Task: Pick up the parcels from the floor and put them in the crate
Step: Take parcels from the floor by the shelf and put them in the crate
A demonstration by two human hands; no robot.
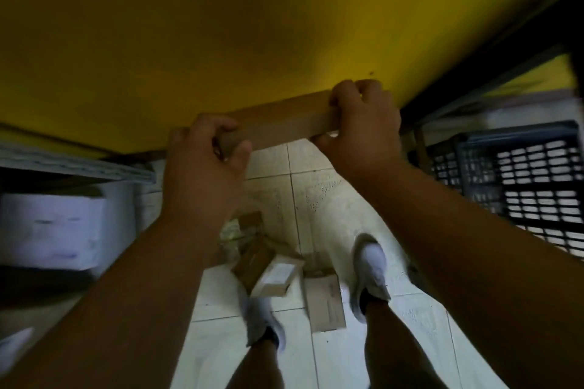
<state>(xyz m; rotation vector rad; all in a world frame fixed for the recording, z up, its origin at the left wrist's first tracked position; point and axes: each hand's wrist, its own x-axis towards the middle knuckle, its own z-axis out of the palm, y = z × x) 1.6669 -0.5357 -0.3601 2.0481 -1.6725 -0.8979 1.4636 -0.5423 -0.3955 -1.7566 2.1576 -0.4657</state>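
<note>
I hold a flat brown cardboard parcel (284,123) out in front of me at about chest height. My left hand (205,161) grips its left end and my right hand (360,126) grips its right end, fingers curled over the top edge. Below, several more parcels lie on the white tiled floor between my feet: a brown box (252,262), a smaller box with a white label (278,275) and a flat brown one (325,300). The dark slatted plastic crate (521,180) stands to the right, lower than the held parcel.
A yellow wall (252,25) fills the view ahead. A dark shelf frame (474,73) runs diagonally at the upper right above the crate. A white box (50,224) sits under a shelf at the left. My feet in white shoes (371,271) stand beside the floor parcels.
</note>
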